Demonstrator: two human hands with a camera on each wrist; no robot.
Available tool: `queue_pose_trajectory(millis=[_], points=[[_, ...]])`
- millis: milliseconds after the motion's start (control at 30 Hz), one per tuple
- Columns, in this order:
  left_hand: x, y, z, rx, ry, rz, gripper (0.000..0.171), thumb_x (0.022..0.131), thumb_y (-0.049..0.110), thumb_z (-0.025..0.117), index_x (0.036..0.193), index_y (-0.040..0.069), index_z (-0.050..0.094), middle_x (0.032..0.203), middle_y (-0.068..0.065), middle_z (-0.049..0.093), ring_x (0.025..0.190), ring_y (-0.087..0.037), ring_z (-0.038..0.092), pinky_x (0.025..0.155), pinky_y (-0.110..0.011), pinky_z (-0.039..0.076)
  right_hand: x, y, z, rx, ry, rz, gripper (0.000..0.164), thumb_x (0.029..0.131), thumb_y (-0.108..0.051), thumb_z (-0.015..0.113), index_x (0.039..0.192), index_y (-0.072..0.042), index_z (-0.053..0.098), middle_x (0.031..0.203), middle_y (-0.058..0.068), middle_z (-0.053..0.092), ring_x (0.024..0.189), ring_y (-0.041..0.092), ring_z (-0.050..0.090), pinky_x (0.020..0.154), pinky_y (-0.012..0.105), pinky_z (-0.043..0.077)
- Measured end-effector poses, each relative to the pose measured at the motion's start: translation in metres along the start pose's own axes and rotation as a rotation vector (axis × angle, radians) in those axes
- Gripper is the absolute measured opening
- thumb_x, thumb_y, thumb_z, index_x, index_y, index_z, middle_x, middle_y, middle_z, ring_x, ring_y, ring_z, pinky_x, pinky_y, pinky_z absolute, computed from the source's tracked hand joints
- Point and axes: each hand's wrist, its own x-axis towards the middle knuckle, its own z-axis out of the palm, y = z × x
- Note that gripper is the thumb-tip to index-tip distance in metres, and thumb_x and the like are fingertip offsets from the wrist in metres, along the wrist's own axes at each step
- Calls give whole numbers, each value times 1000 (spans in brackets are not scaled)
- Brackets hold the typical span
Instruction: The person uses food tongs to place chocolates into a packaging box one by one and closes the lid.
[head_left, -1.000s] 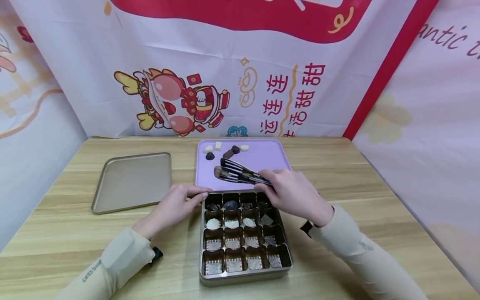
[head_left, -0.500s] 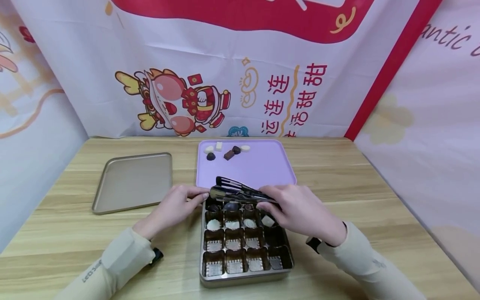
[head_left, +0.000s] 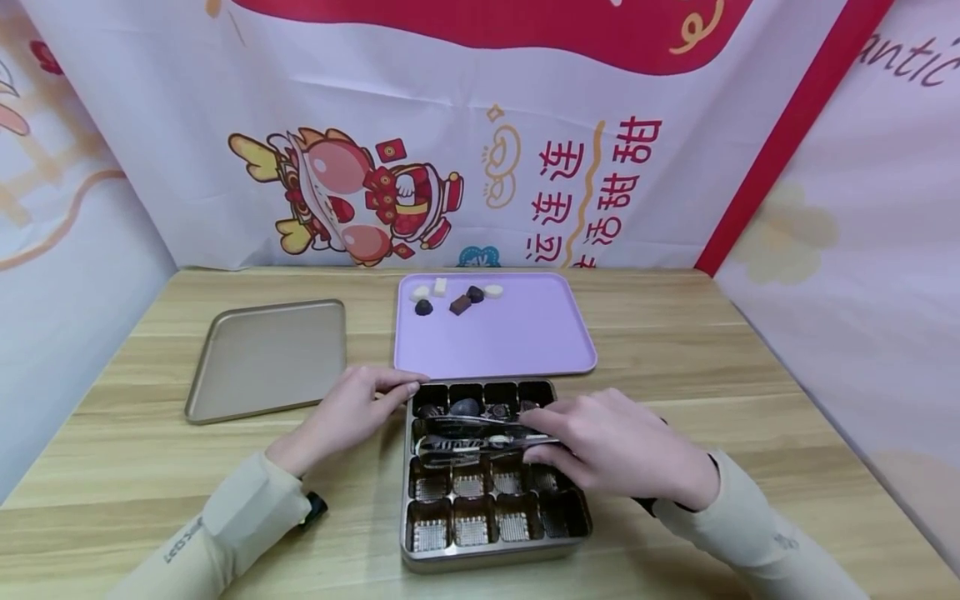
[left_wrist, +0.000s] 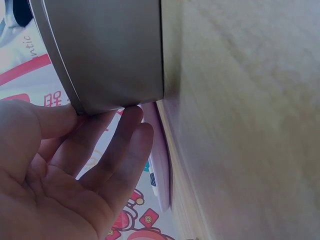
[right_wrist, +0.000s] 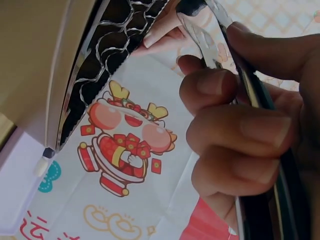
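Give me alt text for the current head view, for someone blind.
The right hand holds tongs over a divided tin partly filled with chocolates; the left hand grips its far-left corner. Beyond lies a purple tray with six loose pieces; at left, a metal tray.

Glossy metal tongs [head_left: 450, 445], matt metal tin [left_wrist: 115, 55], woodgrain table [head_left: 675, 350]

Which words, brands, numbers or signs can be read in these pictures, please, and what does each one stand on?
"运连连": red, on the white back sheet.
"活甜甜": red, on the same sheet; the character before it is partly hidden.
"antic": on the right-hand sheet, its start apparently cut off.
Left sleeve: lettering, too blurred to read.
Right sleeve: a mark, too blurred to read.
Teal badge printed on the back sheet: too small to read.
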Motion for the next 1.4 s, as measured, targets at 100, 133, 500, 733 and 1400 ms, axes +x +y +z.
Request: queue_pose_trajectory(millis=[100, 133, 500, 733, 1400], points=[[-1, 1, 0, 5, 0, -9, 23, 96, 19, 59, 116, 18, 68, 107, 1, 66, 50, -13, 42, 47, -27, 43, 0, -2, 1, 7, -15, -27, 27, 95, -39, 57, 107, -16, 63, 80, -16, 55, 60, -3, 48, 49, 24, 44], [-1, 2, 0, 8, -1, -12, 23, 96, 19, 59, 116, 18, 68, 106, 1, 66, 49, -12, 42, 47, -27, 42, 0, -3, 1, 6, -18, -34, 26, 95, -39, 57, 106, -16, 63, 79, -16, 54, 60, -3, 48, 48, 24, 44], [0, 1, -1, 9, 10, 4, 23, 95, 18, 59, 116, 16, 69, 104, 0, 67, 49, -11, 41, 47, -27, 42, 4, -7, 7, -7, -18, -69, 21, 95, -39, 58, 93, -18, 57, 70, -17, 41, 55, 0, 43, 41, 22, 32], [1, 2, -1, 16, 15, 3, 22, 96, 19, 59, 116, 18, 69, 105, 1, 66, 52, -12, 41, 49, -27, 42, 4, -8, 10, -7, -46, -59, 26, 94, -40, 58, 102, -15, 60, 73, -13, 49, 57, 1, 45, 42, 22, 35], [-1, 2, 0, 7, 5, 5, 23, 95, 17, 59, 117, 15, 68, 109, -2, 66, 50, -13, 43, 49, -27, 43, 45, 85, 6, 68, -18, 269, 39, 93, -42, 59, 115, -10, 63, 84, -7, 61, 63, 7, 52, 57, 26, 44]])
